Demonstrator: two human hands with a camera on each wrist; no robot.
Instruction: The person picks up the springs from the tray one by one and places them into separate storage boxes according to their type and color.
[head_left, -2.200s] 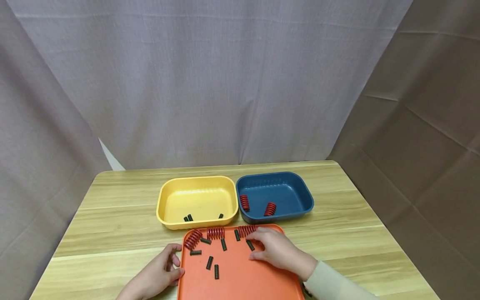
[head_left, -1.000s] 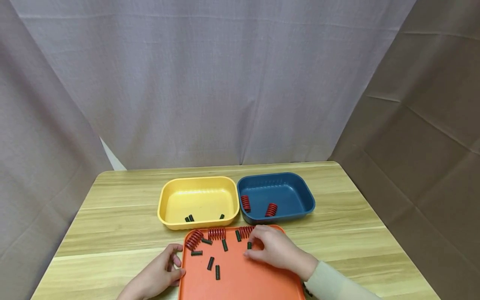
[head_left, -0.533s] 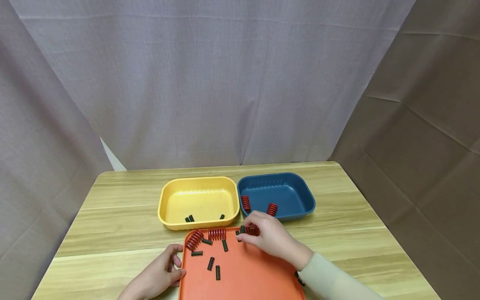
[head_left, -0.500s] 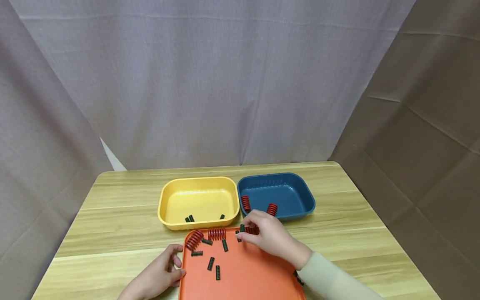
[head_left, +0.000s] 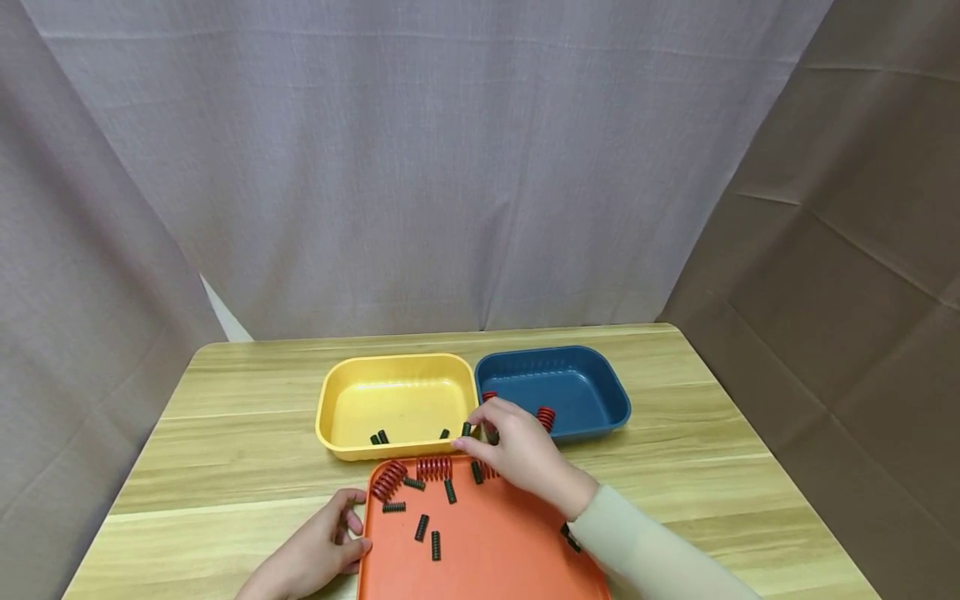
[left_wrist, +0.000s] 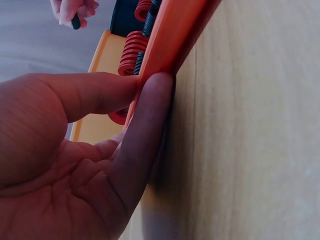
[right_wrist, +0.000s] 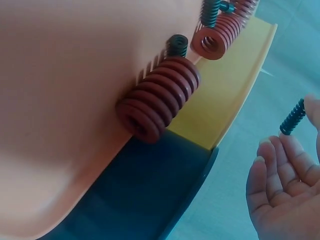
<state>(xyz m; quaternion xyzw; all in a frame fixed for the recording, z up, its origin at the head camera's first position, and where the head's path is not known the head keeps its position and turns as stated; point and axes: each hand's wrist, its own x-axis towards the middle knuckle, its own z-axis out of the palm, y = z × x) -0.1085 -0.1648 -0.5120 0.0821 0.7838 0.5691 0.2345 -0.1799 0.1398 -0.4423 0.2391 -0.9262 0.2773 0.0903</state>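
The fingers of the person's right hand are bent, thumb and fingertips nearly together, pinching 1 dark green spring. Hand and spring are raised just beyond the far edge of the orange tray. The fingers of the left hand are bent at the tray's left edge, holding its rim with the thumb.

Near the right hand, at the tray's far edge, 1 red spring lies partly hidden by that hand, with 1 small dark spring beside it. Farther left along the same edge is another red spring, and a third red spring sits slanted in the tray's far left corner. Around these 2, on the tray's left half, 5 more small dark springs lie scattered. Something dark shows at the tray's right side, partly covered by the pale sleeve.

Beyond the tray's far edge are 2 bins: the yellow bin to the left, with 3 dark springs in it, and the blue bin to the right, with 2 red springs. The wooden tabletop extends around the tray, and a grey curtain hangs behind.
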